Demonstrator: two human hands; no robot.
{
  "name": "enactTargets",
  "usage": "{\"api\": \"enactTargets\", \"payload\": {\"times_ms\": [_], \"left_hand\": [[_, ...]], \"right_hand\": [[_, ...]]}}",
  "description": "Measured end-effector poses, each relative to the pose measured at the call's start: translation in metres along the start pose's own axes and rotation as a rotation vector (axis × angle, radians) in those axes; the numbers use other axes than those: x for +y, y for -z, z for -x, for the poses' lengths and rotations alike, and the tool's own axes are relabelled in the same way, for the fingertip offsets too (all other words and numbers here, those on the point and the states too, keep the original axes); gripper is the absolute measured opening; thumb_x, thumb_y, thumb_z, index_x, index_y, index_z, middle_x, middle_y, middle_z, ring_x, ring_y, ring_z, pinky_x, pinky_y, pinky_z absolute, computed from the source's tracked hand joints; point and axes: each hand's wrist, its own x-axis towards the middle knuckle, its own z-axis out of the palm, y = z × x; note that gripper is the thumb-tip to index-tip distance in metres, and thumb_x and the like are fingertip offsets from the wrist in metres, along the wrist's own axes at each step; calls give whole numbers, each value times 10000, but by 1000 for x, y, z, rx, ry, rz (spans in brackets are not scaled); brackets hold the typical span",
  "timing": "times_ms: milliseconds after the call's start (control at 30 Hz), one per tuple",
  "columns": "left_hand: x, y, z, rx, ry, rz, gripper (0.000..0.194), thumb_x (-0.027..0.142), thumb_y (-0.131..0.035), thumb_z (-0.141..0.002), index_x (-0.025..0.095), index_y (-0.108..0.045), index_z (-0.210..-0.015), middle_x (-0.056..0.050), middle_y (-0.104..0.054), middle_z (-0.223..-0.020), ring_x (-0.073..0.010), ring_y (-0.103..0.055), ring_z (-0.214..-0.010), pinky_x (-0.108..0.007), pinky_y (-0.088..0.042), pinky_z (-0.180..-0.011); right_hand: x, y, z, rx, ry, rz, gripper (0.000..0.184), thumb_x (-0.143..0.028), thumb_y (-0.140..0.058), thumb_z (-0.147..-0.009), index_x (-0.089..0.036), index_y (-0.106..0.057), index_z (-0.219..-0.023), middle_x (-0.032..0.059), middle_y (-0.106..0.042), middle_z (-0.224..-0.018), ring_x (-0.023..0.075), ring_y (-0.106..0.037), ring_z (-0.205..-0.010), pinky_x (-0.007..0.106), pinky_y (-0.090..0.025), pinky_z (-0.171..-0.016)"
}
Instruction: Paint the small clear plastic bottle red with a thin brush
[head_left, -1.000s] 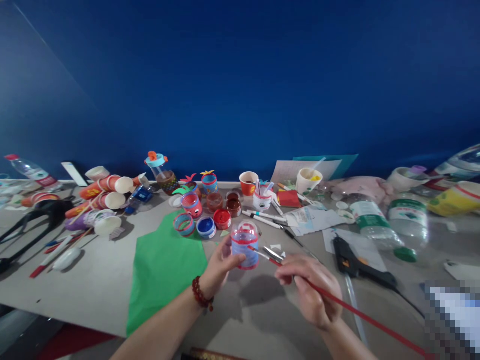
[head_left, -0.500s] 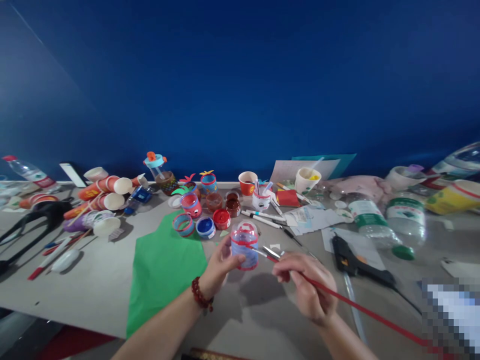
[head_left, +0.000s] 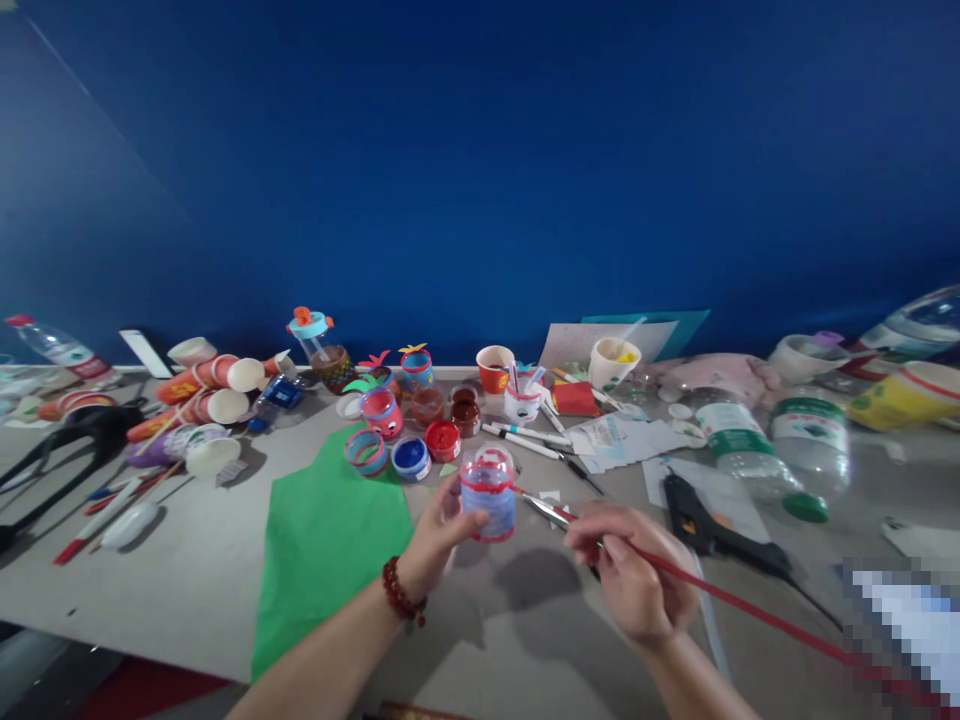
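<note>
My left hand is wrapped round a cut plastic bottle piece, clear at the top, with a bluish painted body and red bands. In my right hand a long red-handled paintbrush is pinched. Its bristles are at the red upper band, on the right side of the bottle piece; whether they touch it I cannot tell. Just beyond stand an open jar of red paint and a jar of blue paint. Beside them is a blue-and-red painted ring-like cup.
Green paper lies left of my left hand. A black glue gun rests to the right, near clear bottles. Paper cups and black scissors lie on the left. White markers lie behind the bottle piece.
My right hand and the paintbrush have shifted right, so the tip has gone from the front of the bottle piece to its right side. My left hand has barely moved.
</note>
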Motion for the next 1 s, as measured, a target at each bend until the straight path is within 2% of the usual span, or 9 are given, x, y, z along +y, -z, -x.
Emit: {"api": "enactTargets", "payload": {"times_ms": [233,400,600,700,867,1000], "left_hand": [[1,2,1,1,18,-27,596,381,-942,-692,210,-743,-1227,-118,-776,-1207,-315,-716,-1108,-445,-540,-1021],[0,1,0,26,16,-29,612,426,-969,-638,210,-761,-1172,-112,-780,-1169,-304,-716,-1073,-415,-561,-954],[3,-1,1,15,30,-20,595,423,-955,-659,199,-759,-1174,-124,-781,-1186,-309,-718,-1072,-412,-569,-941],[3,-1,-1,23,26,-34,609,420,-956,-654,195,-743,-1179,-116,-791,-1126,-291,-730,-1009,-397,-583,-895],[1,-3,-3,61,-6,-88,581,413,-962,-640,190,-738,-1128,-93,-789,-1088,-262,-717,-980,-349,-574,-857],[1,-5,-2,77,-16,-96,562,395,-960,-644,172,-739,-1110,-98,-784,-1072,-267,-711,-970,-343,-558,-841]], "right_hand": [[-8,-5,-3,-95,33,67,287,-132,-513,-929,-234,-764,-833,-6,-723,-664,122,-634,-480,236,-498,-476],[-4,-4,-5,-53,6,65,268,-161,-510,-931,-229,-748,-829,-10,-717,-660,122,-623,-456,231,-495,-448],[4,-1,-1,-5,-59,61,282,-145,-507,-930,-230,-750,-815,-6,-711,-644,132,-610,-446,240,-480,-428],[0,-3,1,-14,-23,28,288,-142,-505,-925,-242,-757,-830,-9,-726,-682,134,-622,-466,248,-496,-454],[-12,-8,-5,-130,100,92,289,-122,-492,-932,-235,-753,-882,-16,-743,-682,133,-658,-479,254,-522,-501],[-12,-10,-6,-182,140,128,278,-115,-493,-936,-237,-741,-914,-18,-745,-702,128,-685,-522,245,-536,-551]]}}
